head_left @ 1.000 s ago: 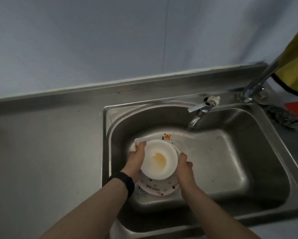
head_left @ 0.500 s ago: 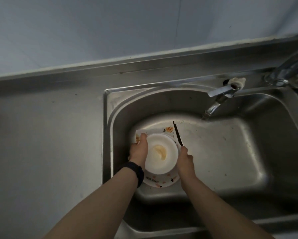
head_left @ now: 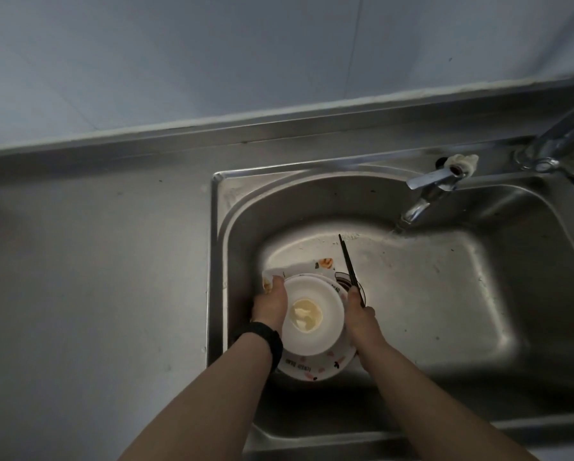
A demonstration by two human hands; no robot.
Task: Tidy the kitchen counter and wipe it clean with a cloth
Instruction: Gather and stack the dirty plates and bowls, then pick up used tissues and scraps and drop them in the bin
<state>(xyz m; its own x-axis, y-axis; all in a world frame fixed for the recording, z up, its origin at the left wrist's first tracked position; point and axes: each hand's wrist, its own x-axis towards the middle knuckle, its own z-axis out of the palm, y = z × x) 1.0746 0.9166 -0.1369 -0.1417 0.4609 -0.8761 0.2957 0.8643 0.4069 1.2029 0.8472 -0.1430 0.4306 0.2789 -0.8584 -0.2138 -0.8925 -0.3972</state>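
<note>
Here, the stack (head_left: 312, 369) of a bowl (head_left: 315, 292) on plates is found low in the left part of the sink (head_left: 445, 294). It is judged heavy, breakable and probably greasy, so it is best taken at two opposite edges, from below. The left hand (head_left: 269, 307) is curled round the left edge, with the thumb on the rim. The right hand (head_left: 360, 319) is curled round the right edge, and the chopsticks (head_left: 347, 261) are pinched against it.

Dishes in the sink (head_left: 445, 294)
Left grip (head_left: 269, 307) and right grip (head_left: 362, 322) clasped a white bowl (head_left: 312, 314) atop a patterned plate (head_left: 312, 368) by its left wall; the right also pinched chopsticks (head_left: 348, 261).
</note>
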